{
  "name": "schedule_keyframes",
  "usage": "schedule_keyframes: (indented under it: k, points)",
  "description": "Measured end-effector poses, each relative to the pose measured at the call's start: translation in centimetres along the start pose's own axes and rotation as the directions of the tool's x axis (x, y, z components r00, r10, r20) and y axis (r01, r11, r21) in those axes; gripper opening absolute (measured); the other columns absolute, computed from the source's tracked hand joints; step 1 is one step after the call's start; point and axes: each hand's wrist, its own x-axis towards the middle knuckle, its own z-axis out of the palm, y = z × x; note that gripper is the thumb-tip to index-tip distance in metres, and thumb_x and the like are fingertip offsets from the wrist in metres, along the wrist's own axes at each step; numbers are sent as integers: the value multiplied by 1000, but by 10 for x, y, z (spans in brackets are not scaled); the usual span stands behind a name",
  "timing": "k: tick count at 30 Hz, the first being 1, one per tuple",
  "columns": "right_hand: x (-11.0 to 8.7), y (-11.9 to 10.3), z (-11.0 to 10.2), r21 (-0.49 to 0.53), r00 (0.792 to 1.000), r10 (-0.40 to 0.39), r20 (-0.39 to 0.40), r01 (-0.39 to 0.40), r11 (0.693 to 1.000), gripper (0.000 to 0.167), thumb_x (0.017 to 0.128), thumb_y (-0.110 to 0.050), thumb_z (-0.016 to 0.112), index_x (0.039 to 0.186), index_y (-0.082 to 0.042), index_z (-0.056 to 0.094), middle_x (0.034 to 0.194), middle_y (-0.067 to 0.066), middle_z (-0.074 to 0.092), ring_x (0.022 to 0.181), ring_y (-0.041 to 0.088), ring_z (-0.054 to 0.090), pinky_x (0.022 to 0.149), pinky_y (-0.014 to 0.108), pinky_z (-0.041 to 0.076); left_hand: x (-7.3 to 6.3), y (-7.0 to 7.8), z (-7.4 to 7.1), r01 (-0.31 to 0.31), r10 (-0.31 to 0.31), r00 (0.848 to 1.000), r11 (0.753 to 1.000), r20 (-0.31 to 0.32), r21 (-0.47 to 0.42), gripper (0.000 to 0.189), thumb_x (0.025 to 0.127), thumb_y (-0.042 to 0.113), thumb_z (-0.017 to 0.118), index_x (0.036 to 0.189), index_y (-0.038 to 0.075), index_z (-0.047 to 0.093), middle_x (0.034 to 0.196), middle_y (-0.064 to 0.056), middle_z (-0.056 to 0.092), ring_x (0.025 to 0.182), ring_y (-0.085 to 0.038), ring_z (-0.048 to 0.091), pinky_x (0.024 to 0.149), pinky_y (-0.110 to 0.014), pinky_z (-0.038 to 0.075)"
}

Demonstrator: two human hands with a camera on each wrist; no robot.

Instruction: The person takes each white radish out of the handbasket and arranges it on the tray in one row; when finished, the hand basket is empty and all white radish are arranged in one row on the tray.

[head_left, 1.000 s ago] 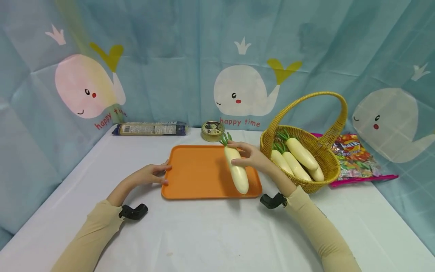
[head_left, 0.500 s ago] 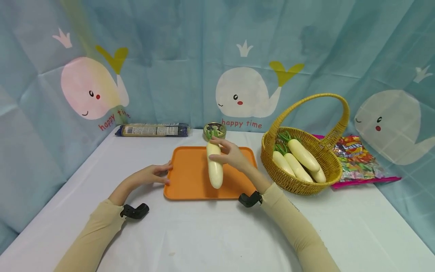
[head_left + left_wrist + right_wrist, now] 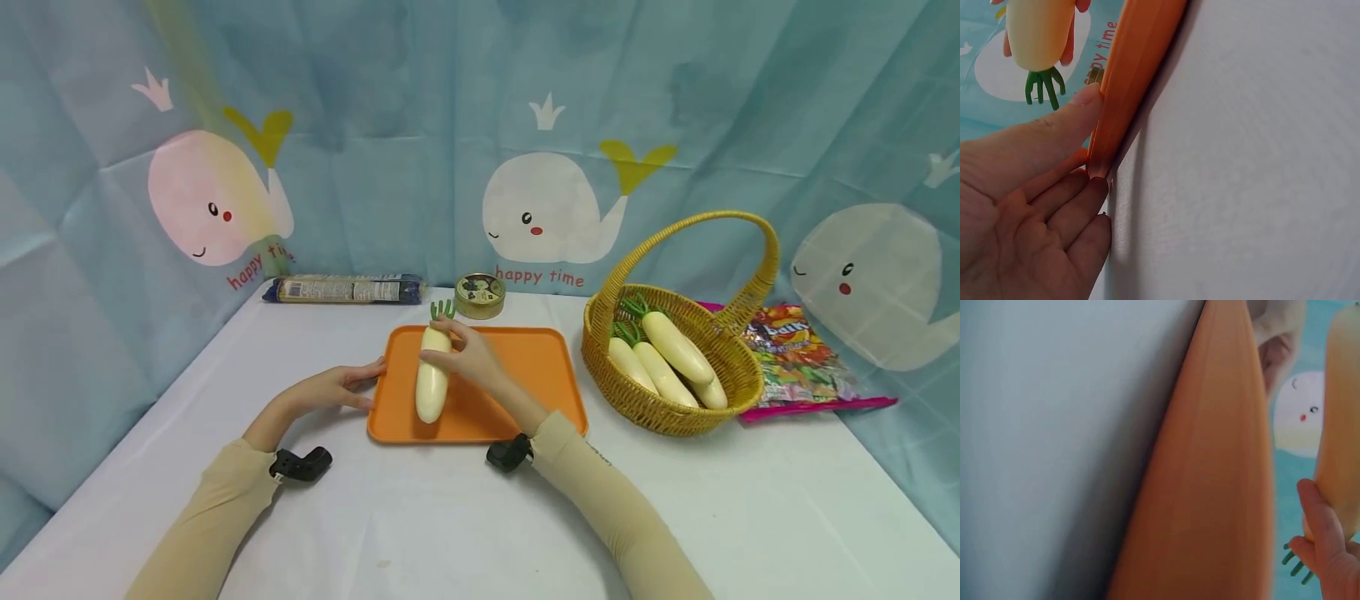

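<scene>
My right hand [image 3: 471, 360] pinches a white radish [image 3: 431, 390] with green stalks between thumb and fingers. The radish hangs over the left part of an orange tray [image 3: 525, 367], its stalks pointing away from me. In the right wrist view, a gap shows between the radish [image 3: 1341, 425] and the tray's wall [image 3: 1210, 462]. My left hand [image 3: 321, 395] rests against the tray's left edge. In the left wrist view, the thumb [image 3: 1085, 103] touches the rim, and the other fingers lie fairly straight against the outer wall.
A yellow wicker basket [image 3: 750, 367] with several white radishes [image 3: 678, 346] stands at the right. Behind it lies a colourful candy bag [image 3: 802, 367]. A round tin [image 3: 480, 296] and a long wrapped packet [image 3: 345, 289] lie along the back, before a blue whale-print curtain [image 3: 375, 167].
My right hand has carried the radish leftward across the tray, from its right part to its left part. My left hand has stayed at the tray's left edge.
</scene>
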Motion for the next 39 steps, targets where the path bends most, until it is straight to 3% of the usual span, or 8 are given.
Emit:
schedule_keyframes:
  k: [11, 19, 27, 36, 39]
  points:
    - [8, 2, 13, -100, 1000, 9, -6, -9, 995, 53, 77, -22, 71, 125, -7, 53, 138, -1, 37, 109, 28, 50, 77, 26, 47, 7, 7, 2, -29, 29, 1000, 997, 2, 68, 68, 84, 12, 62, 138, -4, 24, 143, -23, 11, 129, -38, 8, 100, -53, 13]
    - [16, 3, 20, -150, 998, 59, 32, -54, 987, 54, 76, -31, 72, 124, -12, 55, 137, -2, 39, 108, 23, 50, 75, 27, 47, 6, 8, -2, -48, 48, 999, 997, 3, 64, 67, 85, 11, 62, 137, -6, 23, 142, -25, 11, 129, -41, 8, 99, -54, 15]
    - [24, 5, 29, -369, 996, 62, 64, -34, 929, 58, 73, -37, 73, 124, -14, 55, 129, 1, 48, 112, 18, 46, 86, 30, 40, 2, 7, -3, -62, 63, 998, 995, -7, 75, 66, 84, 8, 63, 136, -9, 25, 140, -28, 13, 127, -42, 11, 99, -54, 16]
    - [25, 7, 44, -498, 992, 42, 119, 23, 867, 59, 72, -39, 74, 120, -10, 57, 119, 2, 56, 108, 16, 49, 87, 24, 38, -2, 3, 0, -25, 26, 999, 996, -18, 90, 69, 83, 13, 65, 135, -8, 26, 140, -27, 16, 127, -42, 13, 99, -54, 17]
    - [25, 7, 45, -507, 992, 27, 126, 42, 861, 58, 72, -38, 74, 119, -9, 58, 116, 3, 57, 104, 14, 51, 85, 22, 39, -1, 3, 1, -8, 11, 1000, 996, -27, 91, 70, 82, 14, 65, 136, -8, 26, 140, -26, 17, 127, -42, 13, 99, -54, 16]
